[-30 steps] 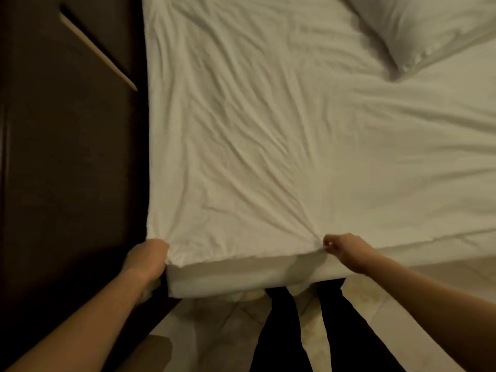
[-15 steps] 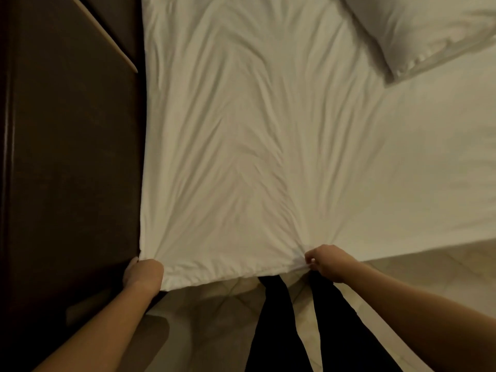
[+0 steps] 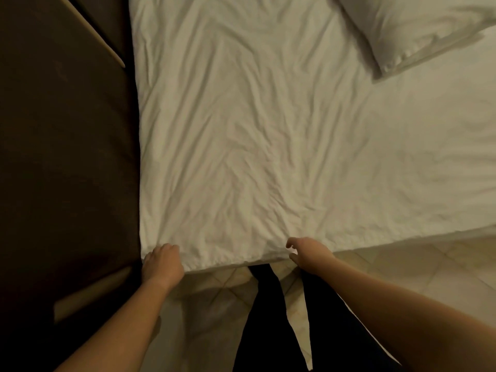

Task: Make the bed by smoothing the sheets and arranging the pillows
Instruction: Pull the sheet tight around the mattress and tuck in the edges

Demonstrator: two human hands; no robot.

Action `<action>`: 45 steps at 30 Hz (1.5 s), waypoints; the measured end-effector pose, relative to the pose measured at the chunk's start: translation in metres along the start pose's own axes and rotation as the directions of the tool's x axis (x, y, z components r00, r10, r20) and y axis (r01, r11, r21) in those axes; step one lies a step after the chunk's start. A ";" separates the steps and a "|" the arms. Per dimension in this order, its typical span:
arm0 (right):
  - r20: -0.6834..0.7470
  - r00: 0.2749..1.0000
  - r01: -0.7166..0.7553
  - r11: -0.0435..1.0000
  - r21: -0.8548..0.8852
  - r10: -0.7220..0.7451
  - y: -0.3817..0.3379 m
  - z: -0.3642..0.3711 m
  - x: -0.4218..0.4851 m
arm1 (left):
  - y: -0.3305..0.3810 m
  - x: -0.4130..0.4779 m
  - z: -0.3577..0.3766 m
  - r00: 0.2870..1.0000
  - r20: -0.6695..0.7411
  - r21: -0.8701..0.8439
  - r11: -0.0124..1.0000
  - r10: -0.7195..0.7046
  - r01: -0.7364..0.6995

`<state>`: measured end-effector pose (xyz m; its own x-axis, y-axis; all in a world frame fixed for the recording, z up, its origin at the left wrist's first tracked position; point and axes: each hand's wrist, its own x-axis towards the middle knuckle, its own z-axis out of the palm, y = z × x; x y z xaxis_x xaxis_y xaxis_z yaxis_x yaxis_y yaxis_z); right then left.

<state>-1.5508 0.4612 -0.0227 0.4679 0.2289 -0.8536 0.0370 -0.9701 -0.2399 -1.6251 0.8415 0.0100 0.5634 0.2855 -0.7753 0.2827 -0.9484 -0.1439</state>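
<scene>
A white, wrinkled sheet (image 3: 268,146) covers the bed, its near edge running just in front of me. My left hand (image 3: 162,264) sits on the sheet's near left corner, fingers curled down into the cloth and gripping it. My right hand (image 3: 308,255) hovers at the near edge further right, thumb and fingers spread apart and holding nothing. A white pillow (image 3: 416,30) lies askew at the top right of the bed, partly cut off by the frame.
Dark wooden furniture (image 3: 67,157) runs tight along the bed's left side. Pale floor tiles (image 3: 402,280) show below the bed's near edge. My legs in black trousers (image 3: 268,318) stand against the bed between my arms.
Both hands pulled the sheet's near edge toward me, stretching it taut. Now the sheet lies slack and wrinkled again, and my right hand has let go of the edge.
</scene>
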 end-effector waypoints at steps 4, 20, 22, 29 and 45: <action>-0.117 0.993 0.010 0.998 0.057 -0.004 0.000 -0.021 -0.012 | 0.024 0.000 -0.016 0.998 -0.037 -0.145 0.988 0.044 -0.049; -0.439 0.891 -0.018 0.976 0.218 0.115 0.066 -0.095 -0.122 | 0.111 -0.080 -0.097 0.969 -0.198 -0.289 0.936 0.146 -0.200; -0.465 0.876 -0.016 0.971 0.238 0.129 0.079 -0.101 -0.135 | 0.121 -0.093 -0.107 0.961 -0.230 -0.284 0.935 0.151 -0.214; -0.544 0.832 0.033 0.968 0.249 0.112 0.129 -0.123 -0.170 | 0.168 -0.132 -0.136 0.936 -0.323 -0.293 0.925 0.143 -0.243; -0.644 0.761 0.104 0.965 0.241 0.078 0.302 -0.184 -0.239 | 0.378 -0.193 -0.154 0.888 -0.416 -0.334 0.875 0.198 -0.351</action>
<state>-1.4887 0.0989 0.1940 0.9274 0.0462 -0.3711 -0.1282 -0.8929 -0.4317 -1.5076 0.4494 0.1996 0.8788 0.1236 -0.4610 0.3087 -0.8838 0.3515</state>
